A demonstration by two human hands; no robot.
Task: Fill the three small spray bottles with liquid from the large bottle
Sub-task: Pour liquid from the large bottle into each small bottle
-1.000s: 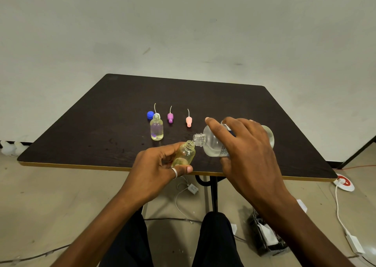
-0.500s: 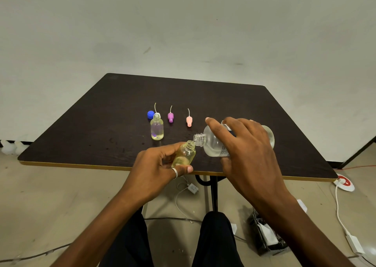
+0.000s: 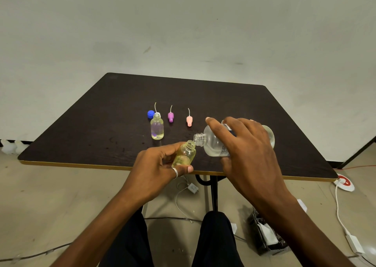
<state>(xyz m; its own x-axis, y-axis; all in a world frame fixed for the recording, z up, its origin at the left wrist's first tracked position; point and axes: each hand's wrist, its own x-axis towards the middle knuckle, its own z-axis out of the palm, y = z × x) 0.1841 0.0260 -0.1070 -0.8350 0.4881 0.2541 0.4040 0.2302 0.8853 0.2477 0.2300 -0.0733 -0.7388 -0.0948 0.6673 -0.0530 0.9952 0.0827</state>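
— What's in each hand?
— The left hand (image 3: 160, 169) has its grip wrapped around a small spray bottle (image 3: 185, 153), tilted, above the bench's (image 3: 97, 128) near edge. The right hand (image 3: 244, 144) is clenched on the large bottle (image 3: 215, 142), tipped nearly flat, its open neck touching the small one's mouth.
— And the rest?
— Another small bottle (image 3: 157, 126) stands uncapped farther back, beside a blue cap (image 3: 150, 114). A purple sprayer top (image 3: 170, 116) and a pink one (image 3: 189, 120) lie right of it.
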